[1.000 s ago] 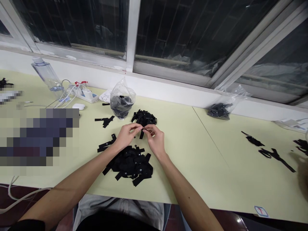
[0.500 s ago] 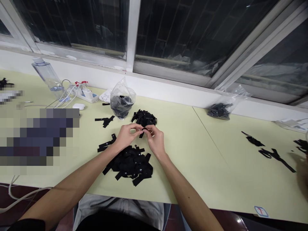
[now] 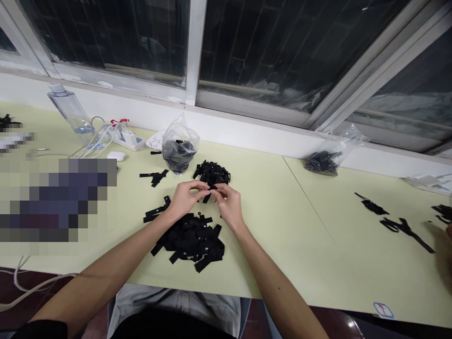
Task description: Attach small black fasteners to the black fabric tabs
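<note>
My left hand and my right hand meet fingertip to fingertip over the table. Pinched between them is a black fabric strap, its lower end poking out beneath the fingers. Just beyond my fingers lies a heap of black straps, partly covered by them. A larger pile of flat black straps, some with small white marks, spreads out between my forearms. At that pile's upper edge sits a tiny black ring.
Behind the hands stands a clear plastic bag of black pieces; another bag lies right. A water bottle, power strip and white case are left. Loose straps lie right, near another person's hand at the edge.
Both hands stay almost in place. The strap between my fingers has shifted slightly, with more of its lower end showing.
</note>
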The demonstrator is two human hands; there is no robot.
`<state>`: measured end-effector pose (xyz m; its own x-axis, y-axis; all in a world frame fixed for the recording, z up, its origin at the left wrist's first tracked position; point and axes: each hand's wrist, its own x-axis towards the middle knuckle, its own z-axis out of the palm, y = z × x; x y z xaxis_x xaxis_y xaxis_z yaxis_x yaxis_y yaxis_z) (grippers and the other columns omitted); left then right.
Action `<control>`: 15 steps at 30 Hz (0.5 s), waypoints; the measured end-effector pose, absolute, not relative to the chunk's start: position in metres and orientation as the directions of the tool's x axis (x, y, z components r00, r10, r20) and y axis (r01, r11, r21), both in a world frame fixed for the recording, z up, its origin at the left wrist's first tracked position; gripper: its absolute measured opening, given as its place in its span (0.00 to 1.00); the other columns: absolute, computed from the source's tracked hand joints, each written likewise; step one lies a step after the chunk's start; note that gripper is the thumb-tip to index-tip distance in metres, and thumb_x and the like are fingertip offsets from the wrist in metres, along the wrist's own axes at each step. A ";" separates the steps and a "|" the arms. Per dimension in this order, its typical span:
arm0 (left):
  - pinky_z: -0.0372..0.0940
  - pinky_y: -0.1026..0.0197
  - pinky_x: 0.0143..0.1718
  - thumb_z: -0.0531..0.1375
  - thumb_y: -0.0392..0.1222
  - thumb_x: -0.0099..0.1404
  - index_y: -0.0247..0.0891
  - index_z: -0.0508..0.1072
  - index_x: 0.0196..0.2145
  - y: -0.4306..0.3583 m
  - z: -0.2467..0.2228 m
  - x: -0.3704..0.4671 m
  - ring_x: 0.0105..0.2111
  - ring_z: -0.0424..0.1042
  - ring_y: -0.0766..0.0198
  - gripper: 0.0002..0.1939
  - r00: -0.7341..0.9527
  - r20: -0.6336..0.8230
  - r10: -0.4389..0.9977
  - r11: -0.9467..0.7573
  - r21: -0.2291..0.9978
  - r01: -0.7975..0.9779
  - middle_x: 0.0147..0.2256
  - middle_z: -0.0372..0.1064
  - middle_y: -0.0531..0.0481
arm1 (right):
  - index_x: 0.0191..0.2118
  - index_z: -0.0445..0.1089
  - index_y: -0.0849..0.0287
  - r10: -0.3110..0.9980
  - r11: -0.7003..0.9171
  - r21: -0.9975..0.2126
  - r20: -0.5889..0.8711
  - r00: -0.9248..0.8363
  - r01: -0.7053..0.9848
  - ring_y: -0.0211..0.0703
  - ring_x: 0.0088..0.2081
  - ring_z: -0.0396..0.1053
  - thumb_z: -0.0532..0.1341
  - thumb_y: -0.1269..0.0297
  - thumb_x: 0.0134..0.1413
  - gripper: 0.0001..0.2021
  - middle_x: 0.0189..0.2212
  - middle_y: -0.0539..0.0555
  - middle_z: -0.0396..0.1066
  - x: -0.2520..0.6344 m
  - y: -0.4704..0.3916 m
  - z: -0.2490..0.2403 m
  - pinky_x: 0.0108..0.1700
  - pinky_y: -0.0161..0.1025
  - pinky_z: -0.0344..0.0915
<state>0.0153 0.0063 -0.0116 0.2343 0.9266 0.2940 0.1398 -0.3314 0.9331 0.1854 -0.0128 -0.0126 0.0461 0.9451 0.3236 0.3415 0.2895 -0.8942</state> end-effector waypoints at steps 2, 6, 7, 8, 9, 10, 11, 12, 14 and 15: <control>0.70 0.56 0.43 0.65 0.48 0.62 0.38 0.79 0.38 0.007 -0.012 0.015 0.39 0.76 0.57 0.11 0.236 0.291 0.927 -0.327 0.937 0.127 0.38 0.78 0.46 | 0.37 0.72 0.57 0.952 0.282 -0.908 0.306 0.031 0.311 0.42 0.24 0.69 0.62 0.57 0.55 0.09 0.26 0.52 0.74 0.186 -0.012 -0.013 0.28 0.39 0.65; 0.70 0.56 0.44 0.65 0.47 0.62 0.38 0.79 0.37 0.008 -0.013 0.015 0.39 0.76 0.57 0.11 0.234 0.293 0.927 -0.323 0.941 0.103 0.37 0.78 0.46 | 0.38 0.72 0.57 0.955 0.284 -0.915 0.296 0.001 0.287 0.42 0.24 0.69 0.62 0.58 0.56 0.09 0.26 0.52 0.73 0.187 -0.011 -0.013 0.29 0.39 0.66; 0.70 0.56 0.44 0.65 0.47 0.62 0.38 0.79 0.38 0.008 -0.013 0.015 0.40 0.76 0.57 0.11 0.234 0.295 0.927 -0.324 0.941 0.101 0.37 0.78 0.46 | 0.38 0.72 0.57 0.955 0.286 -0.914 0.296 -0.006 0.287 0.42 0.25 0.69 0.62 0.57 0.56 0.10 0.27 0.52 0.74 0.188 -0.011 -0.013 0.30 0.40 0.66; 0.69 0.56 0.44 0.64 0.47 0.62 0.38 0.79 0.38 0.008 -0.012 0.014 0.40 0.76 0.57 0.11 0.234 0.297 0.926 -0.326 0.940 0.101 0.37 0.78 0.46 | 0.39 0.72 0.57 0.954 0.289 -0.913 0.299 -0.012 0.288 0.42 0.25 0.69 0.62 0.57 0.56 0.10 0.27 0.53 0.74 0.188 -0.011 -0.013 0.30 0.40 0.66; 0.69 0.56 0.44 0.64 0.47 0.62 0.38 0.79 0.38 0.008 -0.012 0.014 0.40 0.76 0.58 0.11 0.234 0.299 0.925 -0.329 0.939 0.102 0.37 0.78 0.46 | 0.39 0.72 0.57 0.954 0.293 -0.911 0.301 -0.019 0.292 0.42 0.25 0.69 0.62 0.57 0.57 0.10 0.28 0.53 0.74 0.188 -0.011 -0.012 0.31 0.40 0.66; 0.69 0.56 0.44 0.64 0.47 0.63 0.38 0.79 0.38 0.008 -0.011 0.014 0.40 0.75 0.58 0.11 0.234 0.301 0.924 -0.332 0.937 0.105 0.38 0.78 0.46 | 0.39 0.72 0.57 0.952 0.297 -0.907 0.304 -0.024 0.298 0.42 0.25 0.69 0.62 0.56 0.57 0.10 0.29 0.53 0.74 0.188 -0.011 -0.012 0.31 0.40 0.67; 0.69 0.56 0.44 0.64 0.47 0.63 0.38 0.79 0.38 0.007 -0.011 0.014 0.40 0.75 0.58 0.11 0.233 0.305 0.923 -0.337 0.935 0.111 0.38 0.78 0.46 | 0.40 0.72 0.57 0.951 0.301 -0.904 0.308 -0.027 0.305 0.42 0.25 0.69 0.61 0.56 0.57 0.11 0.29 0.53 0.74 0.188 -0.011 -0.012 0.32 0.40 0.67; 0.69 0.56 0.44 0.63 0.47 0.63 0.38 0.79 0.38 0.007 -0.010 0.014 0.39 0.75 0.58 0.11 0.232 0.309 0.922 -0.342 0.932 0.116 0.38 0.78 0.46 | 0.40 0.72 0.57 0.949 0.306 -0.900 0.313 -0.029 0.312 0.42 0.26 0.69 0.61 0.56 0.57 0.11 0.29 0.53 0.75 0.188 -0.011 -0.012 0.32 0.40 0.67; 0.69 0.56 0.44 0.63 0.47 0.63 0.38 0.79 0.38 0.007 -0.009 0.014 0.39 0.76 0.58 0.11 0.229 0.316 0.921 -0.350 0.929 0.125 0.38 0.78 0.46 | 0.40 0.71 0.57 0.946 0.315 -0.890 0.323 -0.033 0.329 0.42 0.26 0.69 0.62 0.56 0.57 0.10 0.29 0.53 0.75 0.188 -0.011 -0.012 0.33 0.40 0.67; 0.69 0.56 0.44 0.63 0.47 0.63 0.38 0.79 0.38 0.007 -0.009 0.014 0.40 0.76 0.57 0.11 0.229 0.318 0.920 -0.352 0.927 0.127 0.38 0.78 0.46 | 0.40 0.71 0.57 0.944 0.321 -0.885 0.329 -0.035 0.338 0.42 0.27 0.69 0.62 0.56 0.58 0.10 0.29 0.53 0.75 0.188 -0.011 -0.012 0.33 0.40 0.67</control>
